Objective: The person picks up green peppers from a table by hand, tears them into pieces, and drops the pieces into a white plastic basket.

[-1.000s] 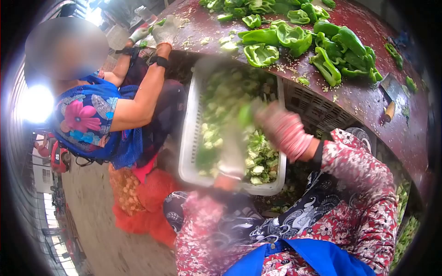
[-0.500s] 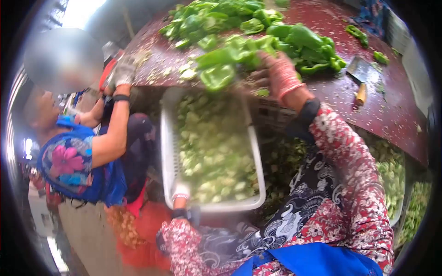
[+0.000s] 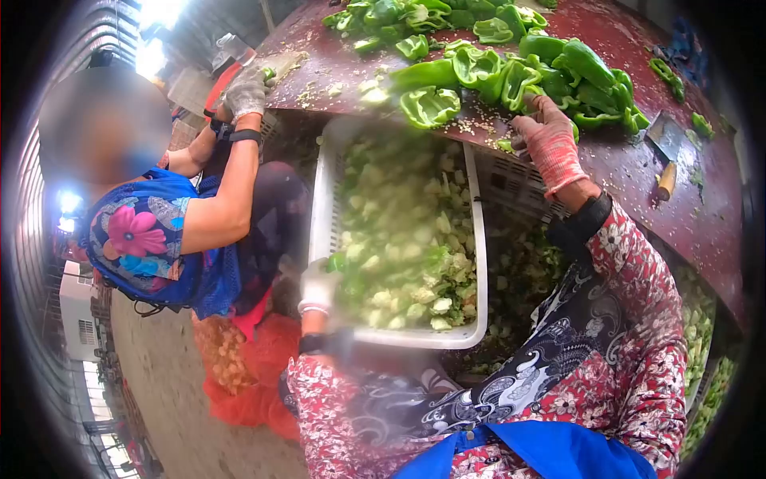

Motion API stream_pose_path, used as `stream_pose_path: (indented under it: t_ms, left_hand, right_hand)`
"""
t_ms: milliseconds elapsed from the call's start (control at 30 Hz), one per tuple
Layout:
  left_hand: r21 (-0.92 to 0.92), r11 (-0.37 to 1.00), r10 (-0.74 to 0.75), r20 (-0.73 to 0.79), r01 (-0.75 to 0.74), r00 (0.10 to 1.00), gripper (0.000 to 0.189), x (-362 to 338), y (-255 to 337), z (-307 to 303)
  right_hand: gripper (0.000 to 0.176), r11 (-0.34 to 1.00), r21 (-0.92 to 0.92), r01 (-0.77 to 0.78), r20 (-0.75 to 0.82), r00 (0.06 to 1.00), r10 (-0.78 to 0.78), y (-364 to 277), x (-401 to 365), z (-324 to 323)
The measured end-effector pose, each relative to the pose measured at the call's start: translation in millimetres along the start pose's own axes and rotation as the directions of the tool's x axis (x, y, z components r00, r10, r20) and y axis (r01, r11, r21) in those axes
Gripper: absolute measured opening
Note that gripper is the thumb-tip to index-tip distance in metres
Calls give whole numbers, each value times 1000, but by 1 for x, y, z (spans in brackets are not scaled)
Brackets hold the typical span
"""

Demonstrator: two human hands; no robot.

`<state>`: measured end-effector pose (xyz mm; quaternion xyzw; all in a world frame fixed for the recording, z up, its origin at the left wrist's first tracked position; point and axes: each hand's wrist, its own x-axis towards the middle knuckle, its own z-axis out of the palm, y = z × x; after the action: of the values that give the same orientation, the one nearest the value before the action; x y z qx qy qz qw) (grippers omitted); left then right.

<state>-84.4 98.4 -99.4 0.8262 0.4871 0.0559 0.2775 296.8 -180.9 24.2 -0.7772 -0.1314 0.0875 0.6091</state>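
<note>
My right hand (image 3: 550,148), in a red-and-white glove, is at the near edge of the dark red table. Its fingers are apart, and the foremost fingertip touches a halved green pepper (image 3: 520,82). More cut peppers (image 3: 586,68) are heaped just beyond. My left hand (image 3: 319,287), in a white glove, is at the left rim of a white plastic crate (image 3: 480,263). A bright green piece (image 3: 336,262) shows beside its fingertips; a blur hides whether they hold it. Pale green chopped pieces (image 3: 391,271) fill the crate.
A cleaver (image 3: 665,144) with a wooden handle (image 3: 667,182) lies on the table (image 3: 606,168) at right. At left, a co-worker's gloved hand (image 3: 246,94) rests near the table edge. An orange-red mesh sack (image 3: 255,375) is on the floor.
The view has shifted, so the table and crate sit further right. My right hand has moved right along the peppers, and my left hand is higher along the crate's left side.
</note>
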Motion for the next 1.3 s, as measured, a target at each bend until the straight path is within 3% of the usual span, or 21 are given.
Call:
stream_pose_path:
  t_ms: [33, 100, 167, 200, 300, 400, 433, 467, 500, 567, 633, 700, 733, 767, 900, 967, 1000, 1033, 1100, 1200, 1300]
  left_hand:
    - [-196, 981, 1, 40, 7, 999, 46, 0, 1, -3]
    - [-282, 955, -60, 106, 88, 993, 47, -4, -1, -8]
    - [17, 999, 36, 226, -41, 973, 41, -6, -4, -11]
    - [353, 931, 15, 210, -90, 978, 36, -11, 7, -6]
    - [486, 874, -32, 88, -15, 996, 45, -48, 90, -10]
    - [569, 722, 355, 183, -393, 917, 50, -42, 74, 29]
    - [566, 721, 264, 307, -399, 914, 63, -45, 84, 37]
    - [494, 827, 97, 345, -269, 933, 70, -56, 93, 44]
    - [427, 897, -70, 395, -116, 916, 78, -66, 102, 45]
    - [505, 845, -132, 516, -177, 846, 89, -66, 111, 46]
    - [469, 836, -41, 570, -284, 820, 77, -76, 141, 24]
    - [472, 751, 82, 626, -461, 775, 62, -81, 152, 15]
    - [403, 851, 126, 467, -337, 875, 51, -83, 140, 20]
    - [407, 852, 117, 467, -330, 876, 51, -84, 138, 19]
    - [319, 907, 157, 351, -276, 923, 49, -75, 156, 21]
    - [375, 859, 267, 256, -350, 929, 47, -58, 159, 33]
    - [337, 867, 321, 184, -367, 929, 45, -49, 166, 38]
    - [289, 842, 443, 113, -456, 889, 37, -25, 153, 55]
    - [409, 794, 403, 197, -449, 894, 36, -10, 204, 50]
    - [493, 660, 668, -42, -566, 743, 28, 45, 208, 98]
    - [744, 568, 337, 178, -351, 924, 30, 101, 237, 133]
  right_hand:
    - [45, 1000, -10, 3, 28, 1000, -3, 0, -4, 1]
    - [44, 1000, -23, 2, 55, 998, -1, 6, -4, 3]
    - [36, 984, -43, 173, 93, 981, -168, 22, 0, 12]
    - [35, 976, -102, 191, 99, 979, -181, 22, -2, 12]
    - [35, 975, -110, 192, 151, 973, -175, 11, -12, 7]
    - [32, 961, -139, 238, 76, 970, -229, 9, -12, 2]
    - [31, 943, -186, 275, 49, 961, -271, -3, -14, 1]
    - [33, 969, -176, 172, 70, 984, -162, -17, -23, -9]
    - [36, 798, -404, 447, 173, 894, -414, 6, -14, -12]
    - [39, 794, -483, 368, 146, 929, -341, 3, -13, -18]
    - [39, 786, -476, 395, 178, 918, -354, 2, -14, -25]
    - [38, 872, -406, 274, 125, 962, -244, -6, -18, -28]
    - [38, 832, -400, 385, 112, 921, -372, 7, -10, -26]
    - [38, 834, -396, 384, 119, 922, -368, 11, -10, -25]
    - [32, 975, -173, 138, 154, 982, -111, -18, -28, -29]
    - [29, 760, -445, 474, 253, 881, -400, -2, -30, -23]
    - [29, 759, -451, 470, 254, 882, -396, -6, -35, -23]
    - [27, 805, -426, 414, 279, 906, -319, -11, -42, -24]
    - [22, 883, -376, 283, 331, 930, -157, -17, -55, -23]
    - [19, 814, -368, 450, 421, 861, -285, -4, -65, -17]
    - [16, 764, -345, 545, 504, 794, -339, -12, -76, -32]
